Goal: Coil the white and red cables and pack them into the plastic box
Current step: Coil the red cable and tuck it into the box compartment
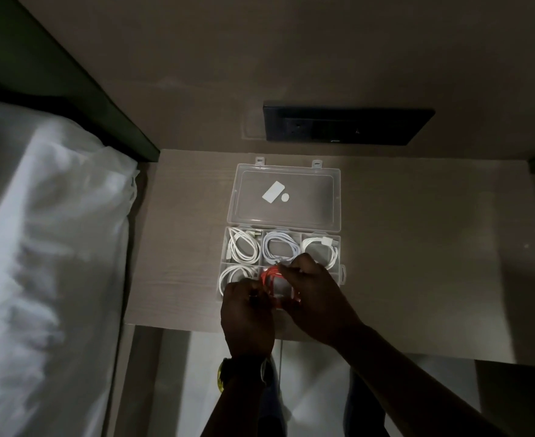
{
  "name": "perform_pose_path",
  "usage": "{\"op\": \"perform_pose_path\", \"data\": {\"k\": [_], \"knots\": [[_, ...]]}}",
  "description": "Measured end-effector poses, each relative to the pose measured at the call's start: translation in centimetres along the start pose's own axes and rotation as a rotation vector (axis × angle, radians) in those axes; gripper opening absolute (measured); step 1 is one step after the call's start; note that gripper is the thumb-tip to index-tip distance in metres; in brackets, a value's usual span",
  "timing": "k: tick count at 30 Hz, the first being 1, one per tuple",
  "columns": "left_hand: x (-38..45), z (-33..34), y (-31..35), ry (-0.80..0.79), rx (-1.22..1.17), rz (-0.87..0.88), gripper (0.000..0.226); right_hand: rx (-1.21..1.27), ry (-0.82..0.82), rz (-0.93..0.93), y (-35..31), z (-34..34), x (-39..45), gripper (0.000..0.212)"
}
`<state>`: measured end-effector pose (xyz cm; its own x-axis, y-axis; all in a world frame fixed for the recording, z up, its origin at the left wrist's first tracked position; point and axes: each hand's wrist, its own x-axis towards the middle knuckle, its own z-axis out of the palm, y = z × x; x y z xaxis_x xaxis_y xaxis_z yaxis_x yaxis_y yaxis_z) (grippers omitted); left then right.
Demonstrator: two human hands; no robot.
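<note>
A clear plastic box (225, 247) lies open on the small table, its lid (286, 197) folded back flat. Coiled white cables fill the back compartments: one at the left (242, 247), one in the middle (280, 249), one at the right (319, 249). Another white coil (234, 274) sits in the front left compartment. Over the front middle compartment is a coiled red cable (270, 277), held by both hands. My left hand (247, 313) grips its near left side and my right hand (313, 294) pinches its far right side. The front right compartment is hidden under my right hand.
The wooden table (417, 263) has bare surface to the right and left of the box. A black socket panel (348, 126) is on the wall behind. A bed with white sheets (48, 247) lies along the left. The floor shows below the table's front edge.
</note>
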<state>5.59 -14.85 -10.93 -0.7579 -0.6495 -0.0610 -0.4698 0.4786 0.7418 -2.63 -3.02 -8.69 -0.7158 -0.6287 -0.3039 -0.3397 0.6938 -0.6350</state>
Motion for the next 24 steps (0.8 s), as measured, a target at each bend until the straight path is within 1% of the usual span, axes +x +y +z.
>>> {"op": "perform_pose_path", "data": {"k": [2,5,7,9,14,17,19,22,24], "knots": [[0.2,0.2,0.0,-0.005,-0.031,-0.026,0.009,-0.065,-0.049,-0.037,0.5,0.0,-0.4,0.066],[0.2,0.3,-0.2,-0.008,-0.059,-0.006,0.008,-0.093,-0.046,-0.089,0.9,-0.4,-0.4,0.066],[0.1,0.3,-0.4,-0.011,-0.086,-0.02,0.005,-0.085,-0.044,-0.106,1.2,-0.6,-0.1,0.067],[0.1,0.3,-0.6,-0.033,-0.109,-0.037,0.008,-0.097,-0.05,-0.129,1.4,-0.5,0.0,0.067],[0.7,0.1,-0.6,-0.058,-0.078,-0.072,0.013,-0.122,-0.047,-0.153,1.4,-0.6,0.4,0.06],[1.1,0.2,-1.0,-0.078,-0.114,-0.135,0.01,-0.203,-0.057,-0.202,1.2,-0.8,1.0,0.048],[1.2,0.3,-0.8,-0.1,-0.116,-0.164,0.01,-0.226,-0.036,-0.223,1.2,-0.9,0.8,0.04],[1.6,0.3,-0.2,-0.107,-0.066,-0.168,0.012,-0.289,0.025,-0.162,0.8,-0.9,0.5,0.035],[1.8,0.2,0.1,-0.085,-0.015,-0.159,0.016,-0.342,0.037,-0.127,0.1,-0.6,0.8,0.032]]}}
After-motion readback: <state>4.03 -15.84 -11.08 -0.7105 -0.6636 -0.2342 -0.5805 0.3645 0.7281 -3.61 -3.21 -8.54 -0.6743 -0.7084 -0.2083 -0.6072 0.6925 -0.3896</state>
